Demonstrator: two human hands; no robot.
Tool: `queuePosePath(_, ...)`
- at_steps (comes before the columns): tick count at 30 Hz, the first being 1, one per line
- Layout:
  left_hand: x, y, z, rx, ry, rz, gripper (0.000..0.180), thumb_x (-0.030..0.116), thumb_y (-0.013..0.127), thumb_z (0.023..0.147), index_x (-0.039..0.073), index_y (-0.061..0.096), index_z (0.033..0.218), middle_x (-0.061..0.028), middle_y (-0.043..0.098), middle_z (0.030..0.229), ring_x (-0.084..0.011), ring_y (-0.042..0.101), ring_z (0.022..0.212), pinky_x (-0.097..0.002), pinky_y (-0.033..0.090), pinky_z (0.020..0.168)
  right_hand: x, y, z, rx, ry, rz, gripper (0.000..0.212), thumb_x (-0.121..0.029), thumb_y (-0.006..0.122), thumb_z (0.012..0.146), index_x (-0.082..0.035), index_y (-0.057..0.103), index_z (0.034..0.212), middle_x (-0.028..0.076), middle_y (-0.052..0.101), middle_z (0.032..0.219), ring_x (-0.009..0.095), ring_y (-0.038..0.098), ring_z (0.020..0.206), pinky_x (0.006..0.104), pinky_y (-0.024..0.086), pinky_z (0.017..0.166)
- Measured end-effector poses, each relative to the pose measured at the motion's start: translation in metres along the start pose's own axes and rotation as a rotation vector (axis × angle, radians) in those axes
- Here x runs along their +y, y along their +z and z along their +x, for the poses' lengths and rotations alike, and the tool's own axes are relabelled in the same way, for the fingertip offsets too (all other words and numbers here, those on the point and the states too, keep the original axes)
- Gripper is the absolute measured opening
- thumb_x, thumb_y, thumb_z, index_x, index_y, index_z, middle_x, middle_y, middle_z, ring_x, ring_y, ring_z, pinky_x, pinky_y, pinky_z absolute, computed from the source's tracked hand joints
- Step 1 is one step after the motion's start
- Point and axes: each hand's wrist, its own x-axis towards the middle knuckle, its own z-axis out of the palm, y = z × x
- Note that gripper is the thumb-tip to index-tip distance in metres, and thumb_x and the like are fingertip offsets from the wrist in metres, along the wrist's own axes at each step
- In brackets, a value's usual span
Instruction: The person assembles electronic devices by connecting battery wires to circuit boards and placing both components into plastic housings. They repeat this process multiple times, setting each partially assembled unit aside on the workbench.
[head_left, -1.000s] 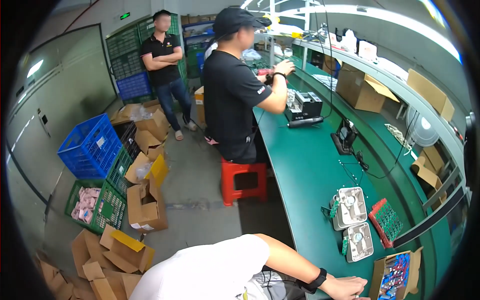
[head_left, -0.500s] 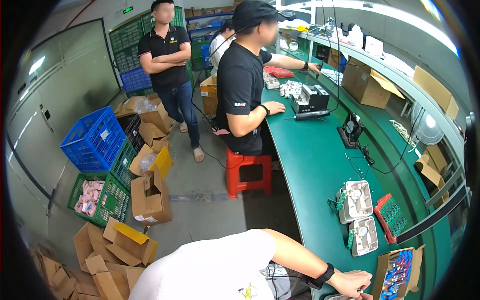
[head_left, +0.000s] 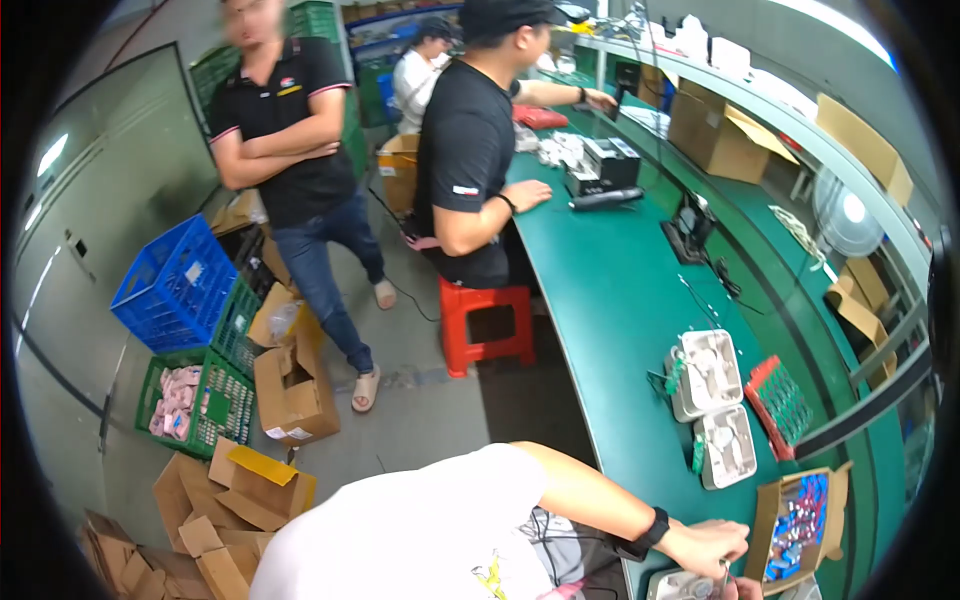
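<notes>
We have our left hand (head_left: 706, 545) at a pale housing (head_left: 672, 586), fingers curled near our right hand (head_left: 746, 589); we cannot tell what either pinches. Just beyond the fingers stands a carton (head_left: 836, 522).

Pale-grey rounded plastic housings (head_left: 697, 410): smooth, matt. Long green bench top (head_left: 600, 310): smooth, low sheen. Tan rectangular cardboard box (head_left: 768, 512): matt, papery. Red square plastic stool (head_left: 487, 297): smooth, glossy. Blue latticed plastic crate (head_left: 172, 300): semi-glossy. White short-sleeved cloth shirt (head_left: 400, 530): matt.

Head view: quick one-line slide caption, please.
Wristbanded left hand over a pale housing at the green bench, near an open carton of blue parts.
</notes>
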Motion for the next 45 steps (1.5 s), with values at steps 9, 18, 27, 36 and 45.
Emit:
queuePosePath(9,-0.006,-0.005,0.004,-0.043,-0.070,-0.076,0.019,0.010,0.074,0.072,0.003,0.058,0.079,-0.0190,0.059,0.092,-0.0402,0.058,0.096,-0.0483,0.048,0.077,0.009,0.001,-0.004,0.120,-0.016,0.079,0.041,-0.019,0.073,0.102,0.001,0.064,0.137,0.007,0.074,0.104,0.014,0.065,0.089,0.0282,0.052,0.078)
queuePosePath(18,0.003,-0.008,0.013,-0.204,0.015,0.062,0.015,0.013,0.072,0.076,0.001,0.066,0.080,-0.0187,0.066,0.082,-0.0413,0.065,0.088,-0.0516,0.052,0.077,-0.032,-0.013,-0.009,0.496,-0.117,-0.238,0.044,-0.027,0.069,0.105,0.000,0.061,0.139,0.007,0.069,0.099,0.016,0.060,0.081,0.0296,0.047,0.069)
queuePosePath(27,0.003,-0.080,0.038,-0.603,-0.013,-0.107,0.022,0.015,0.075,0.081,0.003,0.075,0.099,-0.0121,0.070,0.076,-0.0262,0.070,0.073,-0.0399,0.053,0.066,0.029,0.016,-0.051,0.355,0.083,0.014,0.044,-0.002,0.072,0.094,0.002,0.064,0.137,0.007,0.070,0.100,0.009,0.062,0.079,0.0233,0.051,0.071)
queuePosePath(36,-0.002,-0.067,0.045,-0.639,0.066,-0.135,0.019,0.009,0.069,0.081,0.001,0.072,0.098,-0.0102,0.054,0.068,-0.0264,0.055,0.060,-0.0419,0.044,0.061,0.014,0.036,-0.039,0.316,0.003,-0.179,0.044,0.010,0.076,0.085,0.001,0.070,0.128,0.003,0.062,0.090,0.012,0.060,0.077,0.0255,0.049,0.070)
queuePosePath(45,-0.001,-0.076,0.039,-0.630,0.064,-0.212,0.014,0.004,0.070,0.081,0.000,0.072,0.095,-0.0097,0.060,0.075,-0.0218,0.055,0.058,-0.0369,0.042,0.056,0.002,0.040,-0.025,0.348,-0.058,-0.346,0.032,0.008,0.081,0.080,0.001,0.073,0.110,0.009,0.064,0.088,0.016,0.061,0.071,0.0287,0.050,0.066)
